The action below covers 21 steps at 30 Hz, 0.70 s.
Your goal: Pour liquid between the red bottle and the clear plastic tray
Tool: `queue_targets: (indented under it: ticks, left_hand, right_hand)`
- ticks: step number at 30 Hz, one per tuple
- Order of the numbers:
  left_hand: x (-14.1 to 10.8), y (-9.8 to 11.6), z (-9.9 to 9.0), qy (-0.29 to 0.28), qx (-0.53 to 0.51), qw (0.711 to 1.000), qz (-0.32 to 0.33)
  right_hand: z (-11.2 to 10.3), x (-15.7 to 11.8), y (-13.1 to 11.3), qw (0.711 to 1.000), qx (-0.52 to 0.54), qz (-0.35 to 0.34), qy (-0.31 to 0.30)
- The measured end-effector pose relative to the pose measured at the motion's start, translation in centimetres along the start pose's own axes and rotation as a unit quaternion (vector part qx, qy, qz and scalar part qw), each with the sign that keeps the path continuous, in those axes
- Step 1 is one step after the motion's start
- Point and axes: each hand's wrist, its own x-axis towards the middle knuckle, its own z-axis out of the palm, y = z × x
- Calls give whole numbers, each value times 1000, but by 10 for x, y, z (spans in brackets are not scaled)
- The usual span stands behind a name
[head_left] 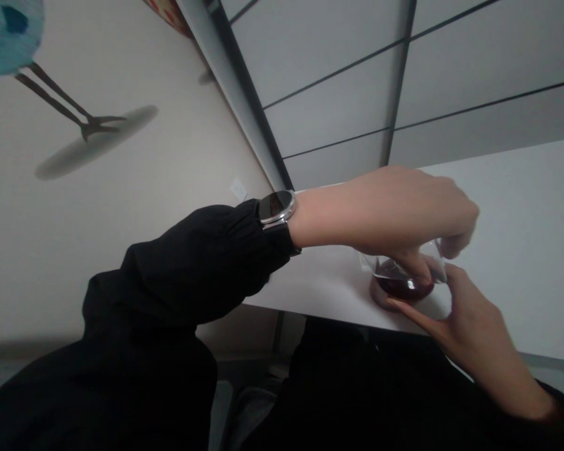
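Already have dark red liquid (402, 288) in clear cup (382, 269), unlifted from worktop (324, 282). Gripping cup's side with curled fingers of right hand (467, 310); reaching over rim with bent fingers of left hand (418, 207), cannot tell if pinching anything.

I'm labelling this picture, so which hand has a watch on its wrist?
The left hand, the upper one, over the clear container: a round-faced watch sits beside its black sleeve. The right hand, lower, shows none.
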Motion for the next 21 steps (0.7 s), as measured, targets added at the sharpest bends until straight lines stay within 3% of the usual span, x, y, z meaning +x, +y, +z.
queue_targets:
  ticks: [9,21]
  left_hand:
    - [8,7,-7,-41,26,999,-13]
    - [12,8,-3,25,50,998,17]
  right_hand:
    - [0,1,0,1000,3,1,-3]
    - [-6,3,-8,998,63,-5,-28]
